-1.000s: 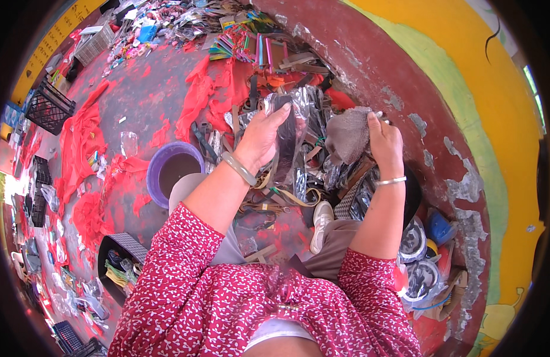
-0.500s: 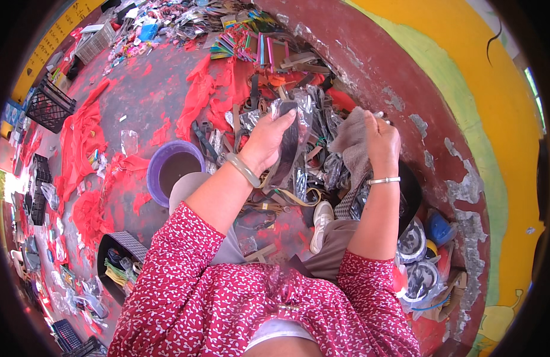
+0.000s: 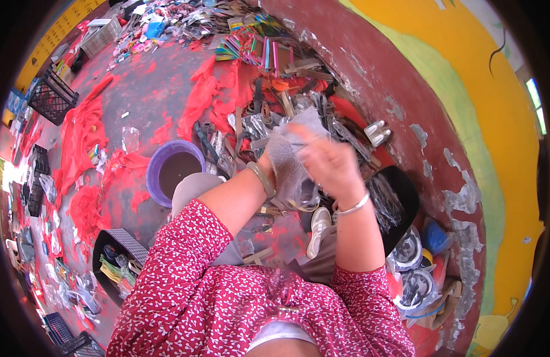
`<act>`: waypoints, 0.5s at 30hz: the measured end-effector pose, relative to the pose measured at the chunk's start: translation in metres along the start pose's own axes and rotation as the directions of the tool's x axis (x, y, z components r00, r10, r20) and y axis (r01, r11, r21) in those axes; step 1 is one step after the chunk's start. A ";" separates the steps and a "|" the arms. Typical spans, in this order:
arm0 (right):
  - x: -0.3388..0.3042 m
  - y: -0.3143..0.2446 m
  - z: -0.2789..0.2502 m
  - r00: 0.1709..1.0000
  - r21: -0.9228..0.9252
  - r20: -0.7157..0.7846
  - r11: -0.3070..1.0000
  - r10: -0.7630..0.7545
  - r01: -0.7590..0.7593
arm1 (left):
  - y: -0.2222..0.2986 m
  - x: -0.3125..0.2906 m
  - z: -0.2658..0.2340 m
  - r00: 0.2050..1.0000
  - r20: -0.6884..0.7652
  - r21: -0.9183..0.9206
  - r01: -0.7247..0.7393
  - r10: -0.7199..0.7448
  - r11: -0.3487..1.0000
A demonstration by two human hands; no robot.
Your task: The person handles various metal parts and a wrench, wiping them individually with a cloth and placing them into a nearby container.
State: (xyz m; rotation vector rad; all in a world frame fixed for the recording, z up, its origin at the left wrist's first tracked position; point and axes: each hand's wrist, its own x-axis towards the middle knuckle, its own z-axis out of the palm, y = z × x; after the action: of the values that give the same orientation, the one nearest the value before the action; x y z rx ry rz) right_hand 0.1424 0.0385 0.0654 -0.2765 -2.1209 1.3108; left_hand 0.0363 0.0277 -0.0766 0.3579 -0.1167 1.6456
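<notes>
My two hands meet in front of me, over a heap of straps and clear wrappers on the floor. A grey cloth piece (image 3: 285, 159) is held between them, with a clear plastic bag (image 3: 301, 193) hanging below it. My left hand (image 3: 266, 162), with a green bangle on its wrist, is mostly hidden behind the cloth and grips it. My right hand (image 3: 327, 164), blurred by motion and wearing a silver bangle, closes on the cloth from the right.
A purple bucket (image 3: 172, 171) stands by my left knee. Red cloth scraps (image 3: 78, 137) lie over the floor. A black crate (image 3: 49, 98) sits far left, and a black basket (image 3: 117, 256) lower left. A red and yellow wall (image 3: 441, 119) curves along the right.
My right hand has swung left with the grey cloth to meet my left hand. The clear bag that my left hand held up has come down under the cloth.
</notes>
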 end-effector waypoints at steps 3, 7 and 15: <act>0.000 0.015 -0.036 0.840 0.257 -0.349 0.904 0.415 -0.341 | 0.003 0.008 0.018 0.999 -0.045 0.085 -0.014 0.018 0.996; -0.004 0.050 -0.024 0.908 -0.100 -0.332 0.948 0.255 -0.302 | 0.023 0.017 0.061 0.967 -0.249 0.228 0.122 -0.064 0.966; 0.003 0.055 0.003 0.863 0.473 -0.278 0.842 0.423 -0.260 | 0.037 0.014 0.080 0.970 -0.186 0.735 0.030 0.159 0.677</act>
State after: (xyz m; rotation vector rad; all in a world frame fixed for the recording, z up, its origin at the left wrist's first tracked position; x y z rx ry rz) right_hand 0.1307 0.0639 0.0180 -0.6939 -1.4613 1.7300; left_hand 0.0121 0.0144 0.0083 0.7722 0.7606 1.7371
